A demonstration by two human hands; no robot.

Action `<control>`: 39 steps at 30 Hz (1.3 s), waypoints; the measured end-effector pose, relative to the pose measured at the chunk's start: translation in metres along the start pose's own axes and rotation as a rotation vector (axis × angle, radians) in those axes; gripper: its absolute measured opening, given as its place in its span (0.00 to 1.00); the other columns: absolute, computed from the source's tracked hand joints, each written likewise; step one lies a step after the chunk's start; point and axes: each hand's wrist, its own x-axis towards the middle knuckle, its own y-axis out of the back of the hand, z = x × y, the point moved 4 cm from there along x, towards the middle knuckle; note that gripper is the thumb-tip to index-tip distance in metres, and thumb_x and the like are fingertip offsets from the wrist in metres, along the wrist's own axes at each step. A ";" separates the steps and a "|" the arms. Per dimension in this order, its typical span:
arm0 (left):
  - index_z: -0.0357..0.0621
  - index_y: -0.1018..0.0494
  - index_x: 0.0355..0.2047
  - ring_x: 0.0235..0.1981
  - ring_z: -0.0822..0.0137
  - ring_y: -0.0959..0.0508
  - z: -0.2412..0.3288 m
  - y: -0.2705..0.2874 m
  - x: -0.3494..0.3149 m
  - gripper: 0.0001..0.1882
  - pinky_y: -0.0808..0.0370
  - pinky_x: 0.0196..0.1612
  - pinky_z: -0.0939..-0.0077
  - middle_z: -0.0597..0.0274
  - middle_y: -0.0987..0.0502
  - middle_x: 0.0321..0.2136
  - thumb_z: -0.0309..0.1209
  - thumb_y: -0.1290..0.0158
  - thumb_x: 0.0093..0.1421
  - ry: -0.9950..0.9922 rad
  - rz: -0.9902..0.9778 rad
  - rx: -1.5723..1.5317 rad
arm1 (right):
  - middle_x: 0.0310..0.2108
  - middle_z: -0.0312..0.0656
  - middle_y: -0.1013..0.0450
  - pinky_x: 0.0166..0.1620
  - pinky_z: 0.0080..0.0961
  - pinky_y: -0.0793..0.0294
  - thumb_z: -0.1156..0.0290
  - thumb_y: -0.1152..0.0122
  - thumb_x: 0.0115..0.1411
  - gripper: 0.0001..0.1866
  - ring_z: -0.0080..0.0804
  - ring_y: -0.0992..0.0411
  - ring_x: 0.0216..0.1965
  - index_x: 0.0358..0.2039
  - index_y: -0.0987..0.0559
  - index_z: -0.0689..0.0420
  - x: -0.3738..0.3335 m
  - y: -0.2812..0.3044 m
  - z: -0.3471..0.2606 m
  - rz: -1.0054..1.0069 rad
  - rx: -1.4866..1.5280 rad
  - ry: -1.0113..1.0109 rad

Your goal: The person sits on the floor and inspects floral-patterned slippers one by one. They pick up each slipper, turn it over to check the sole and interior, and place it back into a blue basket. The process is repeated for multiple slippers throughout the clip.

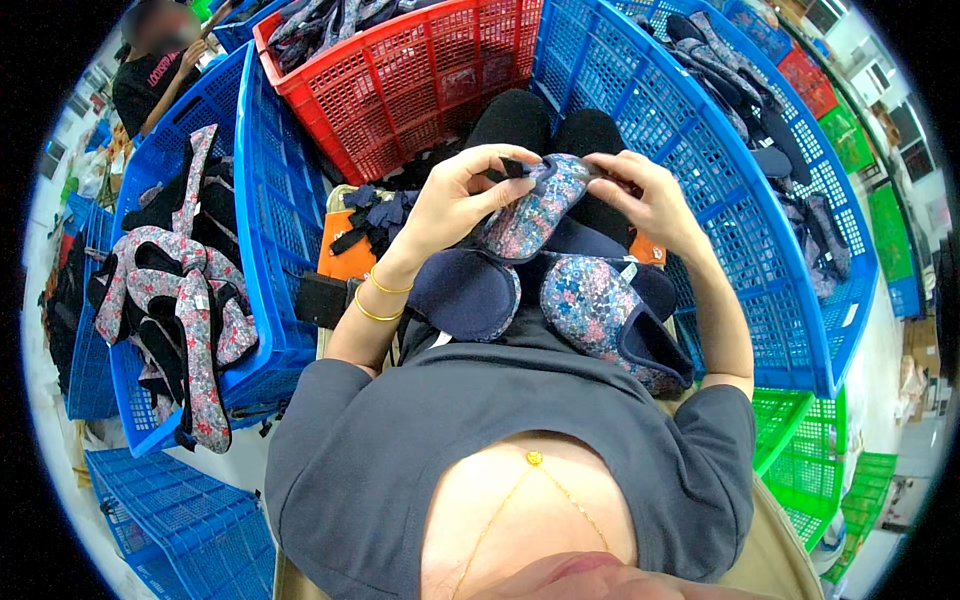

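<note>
Above my lap, my left hand [455,200] pinches the upper edge of a padded floral fabric piece [522,222], blue and pink with a navy edge. A short dark strap end [520,168] pokes out by its fingers. My right hand [648,198] has its fingertips closed at the other end of the same piece. More of the fabric lies across my lap: a rounded navy panel [462,294] with a floral rim, and a curved floral panel [598,308] with navy lining. Whether these join the held piece is hidden.
A red crate [400,85] stands ahead, a tall blue crate [700,170] at my right. The blue crate [285,200] at left holds red-and-white floral pieces [185,290]. Navy scraps [385,213] lie near my left wrist. Another person [150,85] is at far left.
</note>
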 end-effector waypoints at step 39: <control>0.38 0.22 0.39 0.35 0.76 0.22 0.005 -0.018 0.006 0.10 0.25 0.39 0.83 0.62 0.19 0.34 0.28 0.40 0.57 0.214 -0.048 -0.355 | 0.21 0.45 0.26 0.26 0.33 0.29 0.62 0.37 0.57 0.12 0.40 0.25 0.23 0.33 0.25 0.57 -0.015 -0.016 -0.075 0.115 -0.247 0.044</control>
